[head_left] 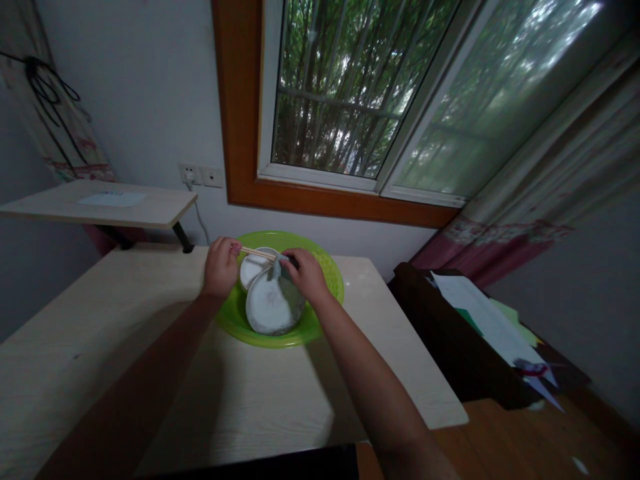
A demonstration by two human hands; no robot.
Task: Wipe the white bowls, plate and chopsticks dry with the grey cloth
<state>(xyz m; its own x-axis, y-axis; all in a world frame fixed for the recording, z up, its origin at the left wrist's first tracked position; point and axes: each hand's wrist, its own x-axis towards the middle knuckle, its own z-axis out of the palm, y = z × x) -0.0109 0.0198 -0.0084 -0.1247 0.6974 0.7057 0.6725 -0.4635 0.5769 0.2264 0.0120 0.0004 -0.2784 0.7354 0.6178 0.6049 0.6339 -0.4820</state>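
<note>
My left hand (222,267) is closed on one end of a pair of chopsticks (257,253), which reach across to the right. My right hand (304,272) pinches a grey-green cloth (278,267) around the other end of the chopsticks. Both hands are over a bright green plastic basin (325,320) on the table. Inside it, a large round whitish dish (273,303) leans below my right hand. Behind that dish is a smaller white bowl (250,269), partly covered by it.
The basin stands on a pale wooden table (280,393). A raised shelf (165,212) with a paper sheet (113,199) is at the left. Behind are wall sockets (200,175) and a window (345,87). Papers (490,320) lie on a dark cabinet (445,340) at the right.
</note>
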